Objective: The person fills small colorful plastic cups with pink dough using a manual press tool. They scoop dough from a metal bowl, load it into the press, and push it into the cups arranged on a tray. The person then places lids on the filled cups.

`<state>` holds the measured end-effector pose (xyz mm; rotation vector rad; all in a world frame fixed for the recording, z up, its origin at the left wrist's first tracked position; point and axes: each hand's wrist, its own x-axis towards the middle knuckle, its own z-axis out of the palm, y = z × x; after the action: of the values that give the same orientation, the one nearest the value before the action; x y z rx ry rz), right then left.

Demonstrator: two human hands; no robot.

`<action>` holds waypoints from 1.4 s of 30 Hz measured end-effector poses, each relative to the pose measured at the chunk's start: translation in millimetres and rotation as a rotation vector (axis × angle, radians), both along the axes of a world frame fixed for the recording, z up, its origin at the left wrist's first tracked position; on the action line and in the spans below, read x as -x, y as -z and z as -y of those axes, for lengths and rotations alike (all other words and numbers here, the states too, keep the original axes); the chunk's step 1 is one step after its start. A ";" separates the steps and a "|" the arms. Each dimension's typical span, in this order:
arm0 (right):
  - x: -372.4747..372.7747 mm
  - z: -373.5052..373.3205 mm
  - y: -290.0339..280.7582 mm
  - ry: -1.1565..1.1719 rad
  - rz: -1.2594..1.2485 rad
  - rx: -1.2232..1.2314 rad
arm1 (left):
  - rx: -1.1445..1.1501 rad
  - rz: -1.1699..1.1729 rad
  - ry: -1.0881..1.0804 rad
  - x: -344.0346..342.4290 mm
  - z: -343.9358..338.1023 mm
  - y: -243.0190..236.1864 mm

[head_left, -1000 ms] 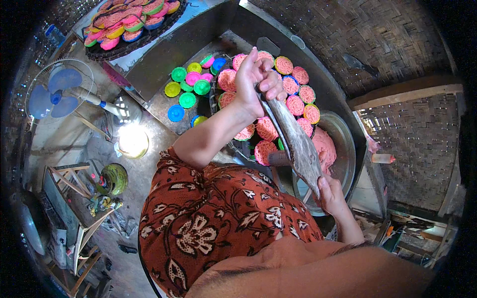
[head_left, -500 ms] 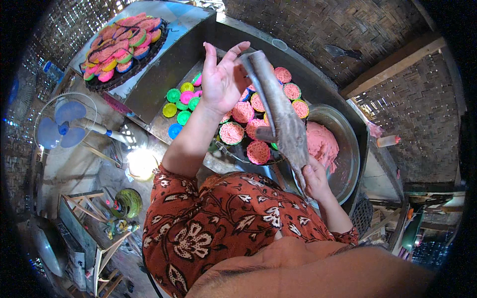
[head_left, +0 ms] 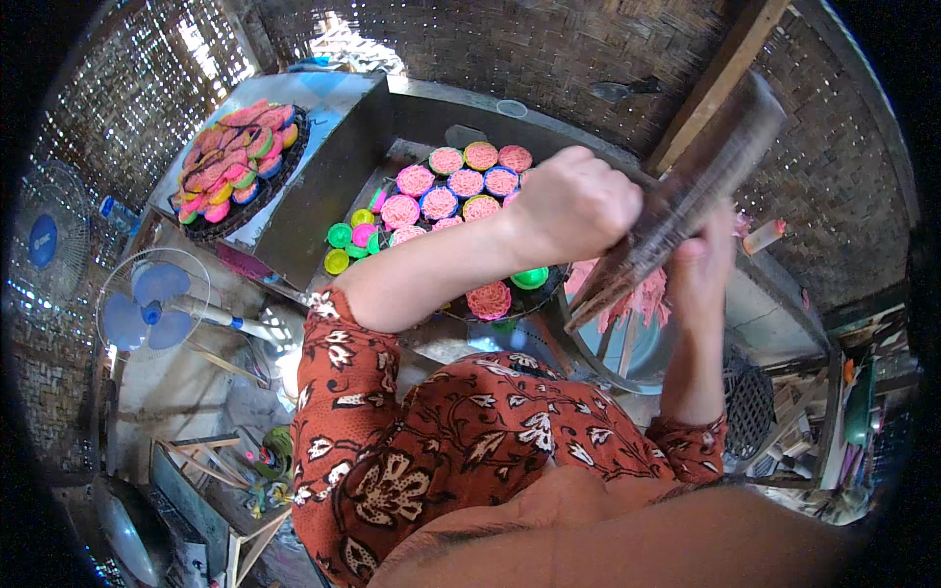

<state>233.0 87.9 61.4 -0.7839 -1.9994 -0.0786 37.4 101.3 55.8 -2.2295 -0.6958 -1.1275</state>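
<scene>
My left hand (head_left: 578, 201) is closed in a fist against a long, grey-brown tool (head_left: 706, 162), tilted and blurred; what its fingers grip is hidden. My right hand (head_left: 701, 265) is closed on the tool from behind. Below them pink dough (head_left: 647, 304) shows in ragged strands over a large metal bowl (head_left: 647, 367), partly covered by the tool. To the left, several colored cups filled with pink strands (head_left: 416, 179) sit on a dark round tray, with a green cup (head_left: 529, 277) among them. Smaller empty colored cups (head_left: 339, 235) lie further left.
A second tray of filled cups (head_left: 235, 162) stands on a pale ledge at upper left. A fan (head_left: 152, 309) and a wooden stand (head_left: 201, 461) are at the left. Woven walls (head_left: 520, 49) enclose the space; a bottle (head_left: 763, 237) is at the right.
My left hand has gone from open and raised to a fist further right. The tool has swung with its top toward upper right. The right hand has moved up and right.
</scene>
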 end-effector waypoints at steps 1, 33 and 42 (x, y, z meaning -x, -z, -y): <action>10.4 10.4 -23.9 -0.057 -0.083 0.023 | 0.039 -0.038 0.003 -7.5 -3.5 2.7; 53.5 -0.2 92.6 -0.318 -0.206 0.239 | 0.673 1.416 1.277 129.0 56.0 43.0; 67.5 -1.1 145.7 -0.190 0.450 0.221 | 0.216 1.803 0.946 183.1 113.7 54.6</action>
<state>165.4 89.0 -84.3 -0.7565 -2.5335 0.0863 -145.7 -12.4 1.2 -0.9457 -0.1923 -3.6102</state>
